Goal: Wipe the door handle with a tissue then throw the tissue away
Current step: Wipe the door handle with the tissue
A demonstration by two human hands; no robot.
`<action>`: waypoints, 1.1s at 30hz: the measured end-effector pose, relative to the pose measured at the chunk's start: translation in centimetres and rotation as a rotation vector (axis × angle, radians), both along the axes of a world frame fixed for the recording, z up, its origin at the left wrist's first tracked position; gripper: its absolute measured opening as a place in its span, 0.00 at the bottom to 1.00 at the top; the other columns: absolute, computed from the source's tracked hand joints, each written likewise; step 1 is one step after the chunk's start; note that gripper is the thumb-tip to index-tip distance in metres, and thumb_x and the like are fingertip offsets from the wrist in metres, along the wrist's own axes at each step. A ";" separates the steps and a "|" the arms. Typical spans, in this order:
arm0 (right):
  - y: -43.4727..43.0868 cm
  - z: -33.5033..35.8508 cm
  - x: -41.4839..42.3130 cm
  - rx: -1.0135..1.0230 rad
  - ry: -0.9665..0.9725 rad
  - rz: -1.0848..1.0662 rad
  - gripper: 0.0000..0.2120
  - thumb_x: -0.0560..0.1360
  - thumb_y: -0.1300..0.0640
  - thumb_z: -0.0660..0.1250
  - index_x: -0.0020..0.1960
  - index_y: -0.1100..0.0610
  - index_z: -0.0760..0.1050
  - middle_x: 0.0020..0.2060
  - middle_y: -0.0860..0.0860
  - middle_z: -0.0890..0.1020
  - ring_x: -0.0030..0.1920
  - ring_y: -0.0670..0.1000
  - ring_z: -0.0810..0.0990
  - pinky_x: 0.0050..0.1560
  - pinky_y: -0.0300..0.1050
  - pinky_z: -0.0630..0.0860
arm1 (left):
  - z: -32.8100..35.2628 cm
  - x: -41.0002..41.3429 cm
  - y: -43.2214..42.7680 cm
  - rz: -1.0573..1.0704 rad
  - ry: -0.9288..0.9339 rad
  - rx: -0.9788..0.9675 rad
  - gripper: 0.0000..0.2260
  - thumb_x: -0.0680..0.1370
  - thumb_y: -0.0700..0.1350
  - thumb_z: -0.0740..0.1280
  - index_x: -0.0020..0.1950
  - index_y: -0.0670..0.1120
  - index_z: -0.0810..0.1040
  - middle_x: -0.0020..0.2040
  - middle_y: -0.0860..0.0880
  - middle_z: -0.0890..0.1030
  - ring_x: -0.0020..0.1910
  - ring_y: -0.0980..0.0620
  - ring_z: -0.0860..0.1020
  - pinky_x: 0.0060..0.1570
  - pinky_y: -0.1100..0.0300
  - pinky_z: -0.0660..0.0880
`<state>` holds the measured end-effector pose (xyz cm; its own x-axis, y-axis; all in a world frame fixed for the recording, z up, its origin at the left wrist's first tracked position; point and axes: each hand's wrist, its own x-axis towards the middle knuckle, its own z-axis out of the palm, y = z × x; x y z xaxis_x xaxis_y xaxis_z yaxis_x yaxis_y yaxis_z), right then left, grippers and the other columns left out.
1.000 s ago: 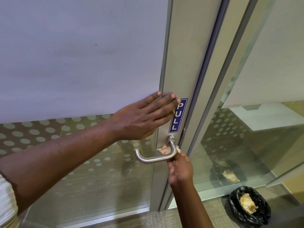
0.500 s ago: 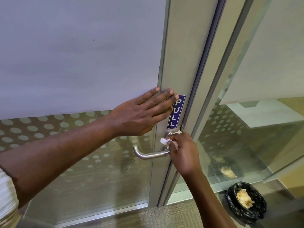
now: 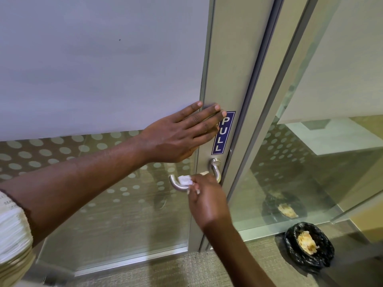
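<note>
Meanwhile the right hand (image 3: 208, 200) pinched a tissue (image 3: 185, 180) against the handle (image 3: 215, 169), near its free left end. The left hand (image 3: 182, 135) lay open and flat on the door (image 3: 228, 69) beside the PULL sign (image 3: 223, 132). A bin (image 3: 309, 245) stood on the floor, at the right.

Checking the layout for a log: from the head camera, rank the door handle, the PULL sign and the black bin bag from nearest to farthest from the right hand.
1. Door handle: under the right hand, touching.
2. PULL sign: above, on the door frame.
3. Black bin bag: lower right, on the floor.
</note>
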<state>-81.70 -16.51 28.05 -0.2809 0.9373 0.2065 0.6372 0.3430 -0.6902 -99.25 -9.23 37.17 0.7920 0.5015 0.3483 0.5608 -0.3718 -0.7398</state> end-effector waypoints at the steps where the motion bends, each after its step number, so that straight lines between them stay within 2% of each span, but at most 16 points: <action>1: 0.4 0.3 1.1 0.001 -0.032 -0.015 0.13 0.80 0.61 0.62 0.62 0.55 0.80 0.57 0.55 0.78 0.53 0.53 0.79 0.51 0.37 0.69 | 0.0 0.0 0.0 0.002 0.001 -0.006 0.27 0.85 0.48 0.55 0.83 0.40 0.59 0.85 0.37 0.53 0.84 0.37 0.51 0.83 0.41 0.44; 4: 1.2 1.5 3.6 -0.021 0.029 0.026 0.14 0.79 0.62 0.63 0.60 0.55 0.81 0.53 0.55 0.81 0.51 0.53 0.80 0.49 0.37 0.70 | 0.0 0.0 0.1 0.002 0.002 -0.006 0.26 0.85 0.47 0.53 0.83 0.39 0.60 0.84 0.37 0.52 0.84 0.36 0.51 0.83 0.41 0.44; 6: 1.5 2.4 4.3 -0.046 0.080 0.051 0.16 0.79 0.62 0.63 0.63 0.52 0.80 0.54 0.52 0.81 0.50 0.50 0.81 0.48 0.33 0.72 | 0.0 0.1 0.1 -0.004 -0.004 -0.005 0.26 0.85 0.47 0.52 0.82 0.39 0.60 0.84 0.36 0.53 0.84 0.36 0.51 0.83 0.41 0.44; 8: 2.1 3.2 4.8 -0.090 0.137 0.061 0.16 0.79 0.62 0.63 0.64 0.49 0.78 0.50 0.49 0.82 0.44 0.48 0.83 0.43 0.30 0.75 | -0.1 0.1 0.0 -0.002 -0.008 -0.014 0.26 0.85 0.46 0.51 0.82 0.39 0.60 0.84 0.36 0.53 0.84 0.36 0.51 0.83 0.41 0.44; 11: 2.9 3.5 5.0 -0.201 0.275 0.092 0.14 0.78 0.62 0.66 0.60 0.49 0.79 0.43 0.47 0.81 0.35 0.44 0.85 0.34 0.32 0.78 | -0.2 0.1 0.0 0.004 -0.001 -0.023 0.26 0.85 0.47 0.53 0.83 0.39 0.59 0.85 0.37 0.52 0.84 0.36 0.50 0.83 0.41 0.44; 13: 3.0 3.0 4.7 -0.162 0.171 0.085 0.14 0.78 0.61 0.67 0.62 0.51 0.79 0.43 0.47 0.83 0.35 0.42 0.84 0.34 0.33 0.78 | -0.1 0.1 0.0 0.006 0.005 -0.026 0.26 0.86 0.47 0.51 0.83 0.39 0.58 0.85 0.37 0.52 0.84 0.36 0.50 0.83 0.41 0.44; 16: 2.7 1.8 4.1 -0.014 -0.203 0.094 0.15 0.76 0.55 0.69 0.63 0.50 0.78 0.53 0.50 0.83 0.48 0.50 0.82 0.47 0.47 0.79 | -0.1 0.1 -0.1 0.008 0.002 -0.033 0.26 0.87 0.46 0.43 0.83 0.39 0.59 0.84 0.37 0.53 0.84 0.36 0.50 0.83 0.41 0.44; 18: 2.7 1.6 4.0 0.134 -0.434 0.118 0.15 0.75 0.50 0.68 0.62 0.50 0.79 0.56 0.52 0.81 0.53 0.54 0.79 0.48 0.48 0.77 | 0.0 0.2 -0.2 0.012 0.012 -0.034 0.26 0.87 0.47 0.42 0.83 0.39 0.59 0.84 0.36 0.53 0.84 0.36 0.51 0.83 0.41 0.44; 20: 2.9 1.5 4.1 0.319 -0.576 0.166 0.15 0.75 0.48 0.67 0.57 0.53 0.82 0.55 0.54 0.79 0.54 0.56 0.75 0.48 0.49 0.75 | 0.0 0.2 -0.2 0.013 0.015 -0.034 0.25 0.87 0.47 0.44 0.83 0.39 0.59 0.84 0.36 0.53 0.84 0.36 0.50 0.83 0.41 0.44; 22: 3.2 0.9 4.2 0.463 -0.598 0.228 0.13 0.77 0.50 0.66 0.54 0.56 0.83 0.56 0.56 0.79 0.55 0.56 0.75 0.51 0.51 0.74 | -0.1 0.1 -0.2 0.009 0.012 -0.036 0.25 0.87 0.47 0.48 0.83 0.39 0.58 0.84 0.36 0.52 0.84 0.36 0.50 0.83 0.41 0.44; 24: 3.0 -0.2 4.1 0.545 -0.550 0.296 0.12 0.79 0.57 0.65 0.59 0.59 0.81 0.56 0.58 0.81 0.55 0.57 0.78 0.54 0.50 0.74 | -0.1 0.1 -0.2 0.008 0.011 -0.032 0.25 0.87 0.47 0.47 0.83 0.39 0.58 0.84 0.36 0.52 0.84 0.36 0.50 0.83 0.41 0.45; 26: 2.3 -1.7 3.7 0.611 -0.488 0.303 0.16 0.80 0.61 0.60 0.66 0.61 0.78 0.54 0.59 0.84 0.52 0.57 0.82 0.55 0.48 0.76 | 0.0 0.1 -0.2 0.009 0.016 -0.033 0.25 0.87 0.47 0.44 0.83 0.39 0.59 0.84 0.36 0.53 0.84 0.36 0.51 0.83 0.40 0.46; 29: 0.9 -3.5 1.7 0.592 -0.393 0.260 0.21 0.81 0.61 0.54 0.72 0.62 0.72 0.58 0.62 0.82 0.59 0.59 0.81 0.63 0.52 0.76 | 0.0 0.1 -0.3 0.016 0.020 -0.031 0.25 0.86 0.46 0.44 0.82 0.39 0.60 0.84 0.36 0.54 0.84 0.36 0.52 0.83 0.41 0.46; 33: 0.0 -5.0 -1.5 0.574 -0.343 0.260 0.25 0.77 0.64 0.54 0.74 0.64 0.69 0.63 0.62 0.79 0.65 0.60 0.77 0.73 0.58 0.67 | 0.1 0.1 -0.3 0.016 0.021 -0.010 0.26 0.86 0.46 0.44 0.82 0.40 0.62 0.84 0.36 0.55 0.83 0.36 0.53 0.82 0.41 0.46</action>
